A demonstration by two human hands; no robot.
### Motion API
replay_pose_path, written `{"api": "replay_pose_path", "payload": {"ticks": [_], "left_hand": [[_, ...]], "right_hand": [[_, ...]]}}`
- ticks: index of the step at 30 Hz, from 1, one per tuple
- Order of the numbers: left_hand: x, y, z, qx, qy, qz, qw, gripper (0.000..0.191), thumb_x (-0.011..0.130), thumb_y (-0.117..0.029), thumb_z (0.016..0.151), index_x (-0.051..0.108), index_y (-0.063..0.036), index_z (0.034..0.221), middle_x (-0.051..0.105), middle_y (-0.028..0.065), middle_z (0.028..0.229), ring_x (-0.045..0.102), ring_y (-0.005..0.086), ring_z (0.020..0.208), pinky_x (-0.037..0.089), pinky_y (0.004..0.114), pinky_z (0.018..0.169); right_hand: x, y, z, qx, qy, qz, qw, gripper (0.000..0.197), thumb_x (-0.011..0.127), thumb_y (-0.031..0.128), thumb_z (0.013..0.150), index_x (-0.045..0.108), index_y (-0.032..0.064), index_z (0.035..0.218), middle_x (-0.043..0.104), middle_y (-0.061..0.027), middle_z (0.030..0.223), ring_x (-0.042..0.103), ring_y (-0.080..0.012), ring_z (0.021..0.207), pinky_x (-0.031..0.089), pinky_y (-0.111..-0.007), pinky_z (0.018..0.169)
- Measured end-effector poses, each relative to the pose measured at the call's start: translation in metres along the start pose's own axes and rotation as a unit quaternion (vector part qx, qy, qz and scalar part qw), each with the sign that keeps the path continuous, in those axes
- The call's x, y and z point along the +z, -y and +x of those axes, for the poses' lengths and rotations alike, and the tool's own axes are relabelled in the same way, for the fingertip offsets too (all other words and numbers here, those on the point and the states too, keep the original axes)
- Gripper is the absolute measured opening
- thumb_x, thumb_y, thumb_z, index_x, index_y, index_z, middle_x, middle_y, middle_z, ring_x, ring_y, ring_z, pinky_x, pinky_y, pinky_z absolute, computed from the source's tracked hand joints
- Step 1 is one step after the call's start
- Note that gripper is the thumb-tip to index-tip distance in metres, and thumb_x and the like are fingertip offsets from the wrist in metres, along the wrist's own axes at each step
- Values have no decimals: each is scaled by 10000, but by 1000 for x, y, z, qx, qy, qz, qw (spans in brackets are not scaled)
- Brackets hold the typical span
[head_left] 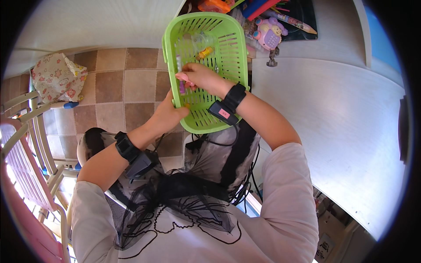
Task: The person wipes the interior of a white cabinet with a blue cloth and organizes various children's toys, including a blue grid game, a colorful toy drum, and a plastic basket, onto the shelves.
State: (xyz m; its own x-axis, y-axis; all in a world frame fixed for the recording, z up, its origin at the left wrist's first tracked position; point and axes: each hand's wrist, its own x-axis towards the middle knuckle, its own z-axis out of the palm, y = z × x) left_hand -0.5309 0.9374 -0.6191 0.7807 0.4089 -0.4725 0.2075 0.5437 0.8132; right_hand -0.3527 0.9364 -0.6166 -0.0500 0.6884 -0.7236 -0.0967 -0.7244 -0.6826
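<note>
A green slotted plastic basket (206,18) is held above my lap. My left hand (169,113) grips its left rim, thumb over the edge. Inside the basket is my right hand (200,77), with a small pink object (183,77) at its fingers; its exact kind is unclear. Beside those fingers lies a slim purple-and-white item (182,87) along the basket wall. Farther up rest a small yellow-orange bottle or tube (204,53) and a clear plastic container (201,40). A bit of something yellow (187,105) shows near my left thumb.
A pale table (325,108) extends to the right. At its back sit a purple toy phone (269,33), a large pencil-shaped item (296,24) and an orange object (213,6). A patterned cloth or bag (59,77) and a folding-type chair frame (36,131) stand left, over the tiled floor (108,85).
</note>
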Motion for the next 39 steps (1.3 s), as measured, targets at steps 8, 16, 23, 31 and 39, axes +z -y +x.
{"api": "replay_pose_path", "payload": {"ticks": [8,16,23,31,39], "left_hand": [[5,-10,-4,-12,8,-33,999,668,534,-6,742,244,-7,1344,517,160,1180,496,204,1086,386,305,917],[9,-14,-7,2,-24,16,1000,712,538,-29,726,225,-44,1365,542,160,1118,525,235,1024,398,311,889],[5,-5,-5,13,-50,51,997,724,542,-74,729,212,-51,1373,553,162,1105,537,247,1021,400,321,890],[6,-13,-7,-34,-34,34,998,719,534,-87,733,209,-45,1374,564,166,1089,543,250,1011,407,321,880],[10,-14,-7,-8,-38,76,996,764,535,-84,715,169,-50,1385,557,199,1110,549,290,1038,413,340,888]], "right_hand": [[-34,34,-27,-59,-193,-585,785,371,656,110,702,497,17,1023,603,-169,701,623,-246,618,447,-356,501],[-16,16,-7,-208,-317,-727,572,178,533,64,745,490,57,918,613,-95,688,618,-255,577,458,-373,472],[-26,18,5,-191,-304,-752,553,166,548,82,726,522,62,888,609,-92,691,617,-251,589,473,-363,493],[-28,40,-18,-199,-227,-637,709,176,617,77,662,543,28,814,603,-121,683,603,-307,633,462,-396,540],[-36,50,0,-98,-272,-625,725,331,618,90,647,550,11,962,515,-188,1059,581,-381,841,467,-450,736]]}}
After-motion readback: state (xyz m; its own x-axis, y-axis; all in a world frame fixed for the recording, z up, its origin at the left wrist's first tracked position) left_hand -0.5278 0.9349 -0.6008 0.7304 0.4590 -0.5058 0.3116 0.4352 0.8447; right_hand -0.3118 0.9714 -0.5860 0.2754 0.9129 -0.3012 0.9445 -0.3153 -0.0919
